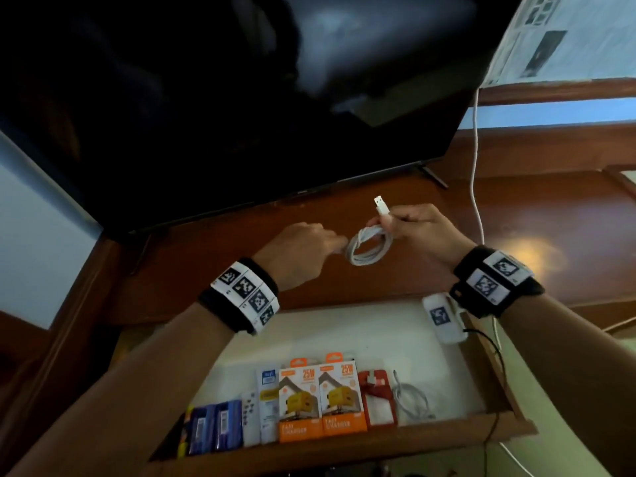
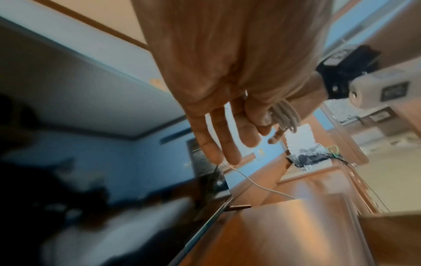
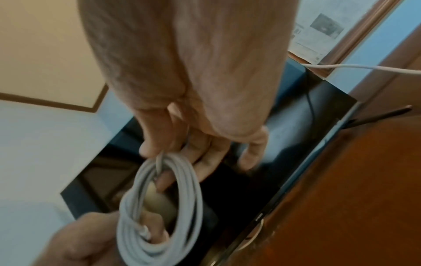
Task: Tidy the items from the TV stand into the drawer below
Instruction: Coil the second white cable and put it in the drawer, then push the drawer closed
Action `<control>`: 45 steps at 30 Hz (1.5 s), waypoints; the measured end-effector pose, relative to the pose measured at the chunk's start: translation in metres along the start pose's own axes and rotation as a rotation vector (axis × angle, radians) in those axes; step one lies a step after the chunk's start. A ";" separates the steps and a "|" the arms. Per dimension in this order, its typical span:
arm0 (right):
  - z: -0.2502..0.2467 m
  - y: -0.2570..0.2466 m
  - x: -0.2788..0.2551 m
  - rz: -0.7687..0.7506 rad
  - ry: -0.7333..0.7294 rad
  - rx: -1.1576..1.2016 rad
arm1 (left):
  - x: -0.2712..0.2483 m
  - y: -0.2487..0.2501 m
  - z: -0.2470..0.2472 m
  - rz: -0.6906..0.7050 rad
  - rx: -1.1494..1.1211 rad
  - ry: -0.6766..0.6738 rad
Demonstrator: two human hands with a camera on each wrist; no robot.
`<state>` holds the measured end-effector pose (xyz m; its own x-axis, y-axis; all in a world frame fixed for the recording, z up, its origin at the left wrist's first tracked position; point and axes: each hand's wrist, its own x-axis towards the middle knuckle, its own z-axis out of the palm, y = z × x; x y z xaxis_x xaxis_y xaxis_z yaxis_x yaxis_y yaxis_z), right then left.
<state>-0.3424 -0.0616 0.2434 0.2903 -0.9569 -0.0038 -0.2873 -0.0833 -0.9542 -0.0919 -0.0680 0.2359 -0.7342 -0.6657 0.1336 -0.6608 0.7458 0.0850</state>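
A white USB cable (image 1: pixel 370 247), wound into a coil, is held just above the wooden TV stand top (image 1: pixel 516 218) in front of the TV (image 1: pixel 206 115). My right hand (image 1: pixel 389 222) pinches the coil near its USB plug (image 1: pixel 380 204), which sticks upward. My left hand (image 1: pixel 339 246) pinches the coil's left side. The right wrist view has the cable (image 3: pixel 159 207) hanging from my right hand (image 3: pixel 182 147), with my left hand (image 3: pixel 91 239) at the loop's lower end. In the left wrist view, thumb and forefinger of my left hand (image 2: pixel 227 126) pinch the cable (image 2: pixel 286 115). The drawer (image 1: pixel 344 332) below stands open.
The drawer's front row holds two orange charger boxes (image 1: pixel 320 401), blue packs (image 1: pixel 213 428), a small remote (image 1: pixel 249 414), a red pack (image 1: pixel 377 397) and another white cable (image 1: pixel 411 397). A white cord (image 1: pixel 475 149) hangs down right of the TV.
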 end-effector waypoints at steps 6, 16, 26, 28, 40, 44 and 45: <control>-0.023 -0.023 -0.053 0.016 -0.336 -0.485 | 0.003 0.019 -0.015 0.207 0.363 -0.058; 0.010 0.082 -0.135 -0.045 -0.532 -1.366 | 0.005 0.135 0.102 -0.099 0.106 -0.281; -0.001 0.215 -0.166 0.300 -0.631 -1.372 | -0.125 0.172 0.250 -0.751 -0.168 -0.318; 0.005 0.227 -0.165 0.317 -0.708 -1.335 | -0.142 0.169 0.257 -0.783 -0.179 -0.289; 0.027 0.228 -0.153 0.432 -0.797 -1.218 | -0.138 0.171 0.255 -0.830 -0.229 -0.319; 0.037 0.210 -0.160 0.358 -0.762 -1.309 | -0.138 0.171 0.252 -0.800 -0.238 -0.296; 0.043 0.205 -0.161 0.346 -0.728 -1.311 | -0.139 0.170 0.251 -0.782 -0.254 -0.276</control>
<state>-0.4085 0.0879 0.0359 0.2988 -0.6743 -0.6753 -0.8947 -0.4441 0.0476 -0.1413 0.1450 -0.0166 -0.1170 -0.9478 -0.2967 -0.9610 0.0326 0.2748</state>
